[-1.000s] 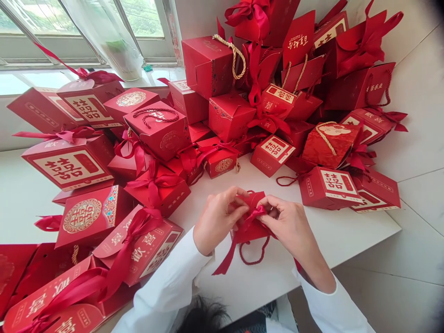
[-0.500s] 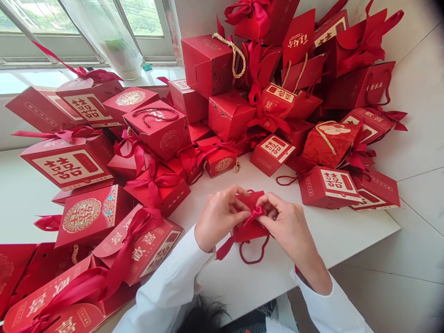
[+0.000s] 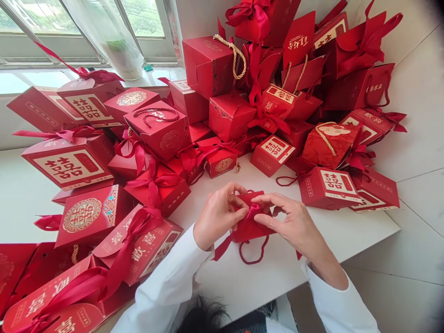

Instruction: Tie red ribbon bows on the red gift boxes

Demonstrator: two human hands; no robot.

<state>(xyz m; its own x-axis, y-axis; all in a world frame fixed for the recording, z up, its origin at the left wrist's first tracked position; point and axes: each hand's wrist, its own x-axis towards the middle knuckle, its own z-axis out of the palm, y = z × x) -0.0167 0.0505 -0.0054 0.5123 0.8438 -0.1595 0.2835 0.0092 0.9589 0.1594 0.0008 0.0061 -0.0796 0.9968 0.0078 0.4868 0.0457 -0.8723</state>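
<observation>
A small red gift box (image 3: 248,233) sits on the white table in front of me, a dark red cord handle (image 3: 254,260) looping out at its near side. On its top is a shiny red ribbon (image 3: 254,210) with a knot or bow. My left hand (image 3: 222,212) is closed at the ribbon's left side, thumb and fingers pinching it. My right hand (image 3: 286,217) is at the ribbon's right side, its thumb and index finger apart and extended over the box. One ribbon tail hangs off the box toward the lower left; another end shows beneath my right wrist.
Red gift boxes with ribbons and cords crowd the left of the table (image 3: 364,226), such as a patterned box (image 3: 121,217). Behind my hands rises a larger pile, with a gold-corded box (image 3: 208,64). A wrapped plant (image 3: 120,51) stands on the windowsill.
My right hand has loosened its pinch on the ribbon and shifted slightly right, its fingers spreading. The left hand stays almost in place, still pinching. The box has barely moved.
</observation>
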